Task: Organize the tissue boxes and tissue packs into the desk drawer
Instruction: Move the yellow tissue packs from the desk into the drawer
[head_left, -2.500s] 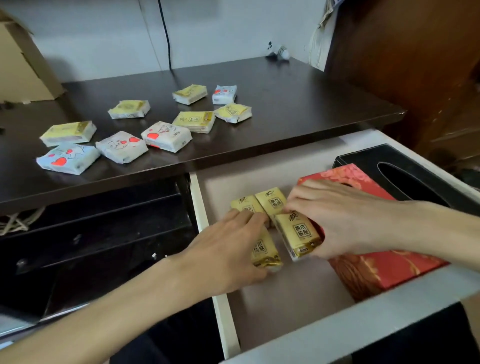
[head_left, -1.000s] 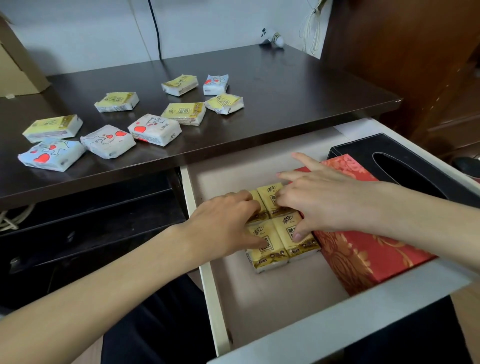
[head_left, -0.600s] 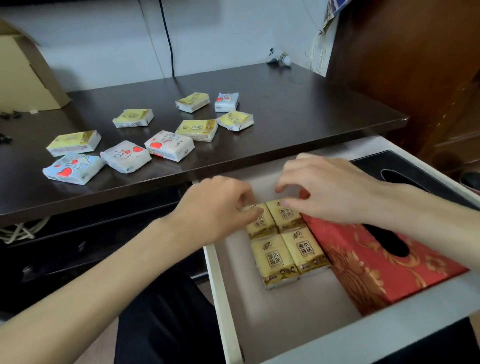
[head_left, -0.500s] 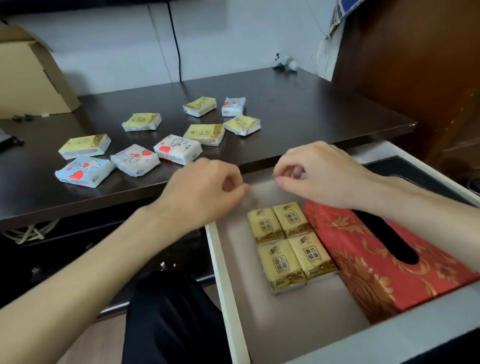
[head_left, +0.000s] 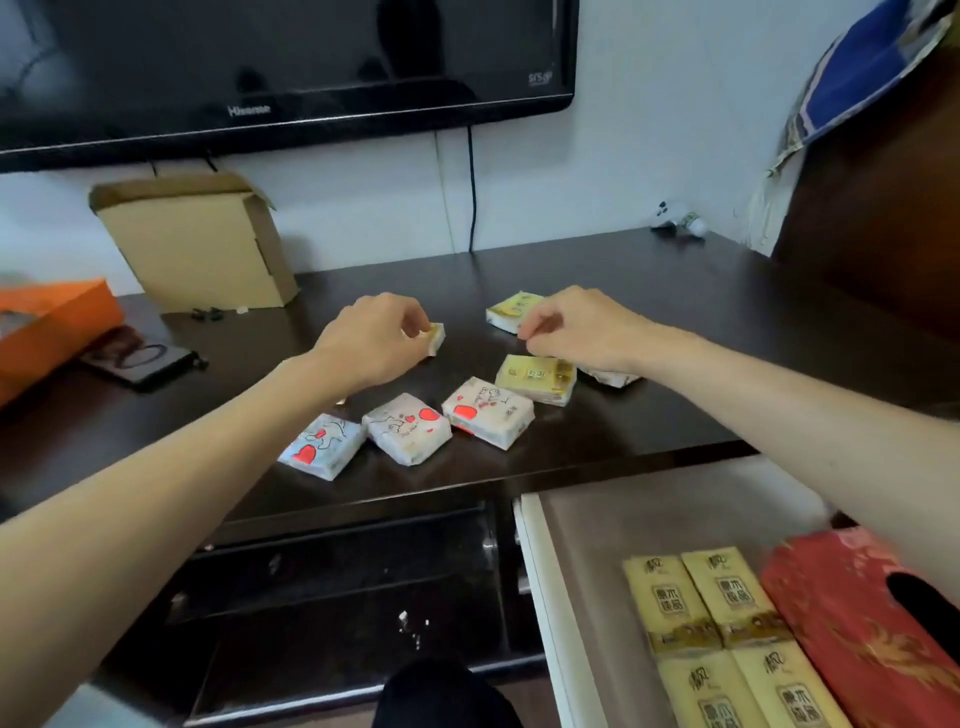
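Both hands have left the drawer (head_left: 535, 582) and moved up to the worktop (head_left: 675, 322); four gold tissue packs (head_left: 724, 649) now lie squared beside the red tissue box (head_left: 857, 639), so that batch appears placed. The left hand (head_left: 371, 340), fingers curled, pinches a yellow pack (head_left: 435, 338). The right hand (head_left: 576, 327), curled, touches another yellow pack (head_left: 511, 314); its grip cannot be confirmed.

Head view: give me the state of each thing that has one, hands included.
Drawer: pulled open.
Gold packs: four, flat in the drawer.
Red tissue box: in the drawer.
Left hand: grips a yellow pack.
Right hand: fingers curled at another yellow pack.
Cardboard box: flap open.
Television: off.
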